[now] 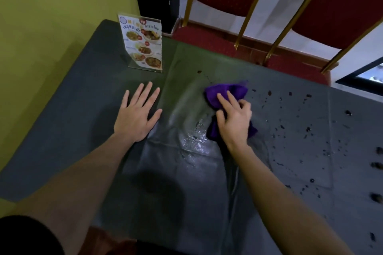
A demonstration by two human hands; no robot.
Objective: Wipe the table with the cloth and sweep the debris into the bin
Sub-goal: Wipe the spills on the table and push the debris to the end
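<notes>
A crumpled purple cloth (226,94) lies on the dark grey table (83,109) near its middle. My right hand (234,119) presses down on the cloth and grips it, fingers bent over the fabric. My left hand (137,113) rests flat on the table to the left, fingers spread, holding nothing. Dark crumbs and droplets (308,130) are scattered over the right part of the table. A wet, shiny streak (194,141) runs between my hands. No bin is in view.
A clear acrylic menu stand (143,43) stands upright at the table's far left. Red chairs with gold frames (248,33) are pushed against the far edge. A yellow-green wall (51,27) borders the table on the left.
</notes>
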